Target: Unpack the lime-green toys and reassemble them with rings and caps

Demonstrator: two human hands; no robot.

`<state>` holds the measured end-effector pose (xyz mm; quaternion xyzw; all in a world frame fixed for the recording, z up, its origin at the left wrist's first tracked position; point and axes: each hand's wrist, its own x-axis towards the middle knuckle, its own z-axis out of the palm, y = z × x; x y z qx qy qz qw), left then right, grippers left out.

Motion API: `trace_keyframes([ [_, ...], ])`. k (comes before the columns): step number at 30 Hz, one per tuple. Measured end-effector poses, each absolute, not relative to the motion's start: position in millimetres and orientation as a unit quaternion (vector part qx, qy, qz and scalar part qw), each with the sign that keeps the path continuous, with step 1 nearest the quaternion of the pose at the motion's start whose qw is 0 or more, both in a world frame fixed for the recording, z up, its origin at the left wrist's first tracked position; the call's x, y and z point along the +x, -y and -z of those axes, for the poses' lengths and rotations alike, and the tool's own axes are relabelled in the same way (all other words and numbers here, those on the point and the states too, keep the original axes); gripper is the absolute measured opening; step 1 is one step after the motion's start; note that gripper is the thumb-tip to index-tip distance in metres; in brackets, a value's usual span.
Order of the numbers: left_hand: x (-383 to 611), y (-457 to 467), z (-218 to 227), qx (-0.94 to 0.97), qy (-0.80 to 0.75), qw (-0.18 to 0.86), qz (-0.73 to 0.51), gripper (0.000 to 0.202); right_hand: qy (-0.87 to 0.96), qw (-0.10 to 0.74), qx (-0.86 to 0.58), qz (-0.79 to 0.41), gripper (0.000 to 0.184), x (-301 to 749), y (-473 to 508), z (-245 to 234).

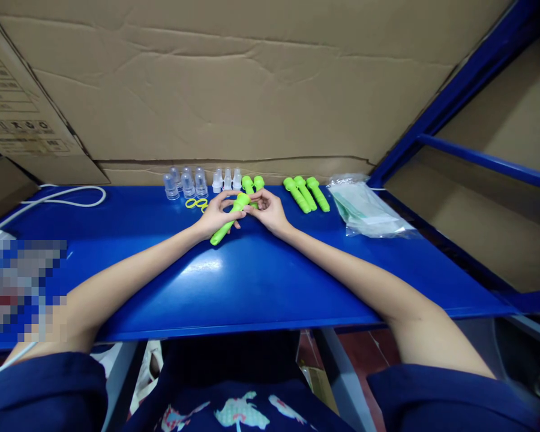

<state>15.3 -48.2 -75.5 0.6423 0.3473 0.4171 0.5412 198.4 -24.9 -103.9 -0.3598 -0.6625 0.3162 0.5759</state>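
Over the middle of the table, my left hand point(213, 217) is closed around a lime-green flashlight-shaped plastic body point(226, 227). Its wider head tilts up and away to the right, its narrow end down toward me. Bent fingers of my right hand point(270, 211) pinch at the head's right side; whether a ring is between them is too small to tell. Yellow rings point(191, 203) lie just left of my left hand, partly hidden by it. Behind my hands are two more green bodies point(248, 183), partly covered.
Clear plastic domes point(188, 183) and smaller white-based caps point(227, 180) stand along the back. Three green bodies point(306, 193) lie at right, beside a clear plastic bag point(364, 207). A white cable point(72, 191) loops on the left of the blue table point(270, 288). Cardboard point(252, 90) walls the back.
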Motion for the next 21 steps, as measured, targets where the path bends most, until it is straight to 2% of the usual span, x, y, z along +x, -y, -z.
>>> trace_keyframes([
  [9, 14.2, 48.5, 76.4, 0.64, -0.349, 0.54, -0.421, 0.064, 0.664, 0.582, -0.355, -0.306, 0.056, 197.4, 25.6, 108.4],
  [16, 15.4, 47.1, 79.4, 0.636, -0.337, 0.542, -0.435, 0.057, 0.692, 0.58, -0.364, -0.23, 0.04, 196.2, 35.1, 101.6],
  [21, 17.1, 47.7, 79.1, 0.617, -0.343, 0.545, -0.452, 0.056, 0.672, 0.577, -0.376, -0.271, 0.055, 195.4, 31.9, 104.4],
])
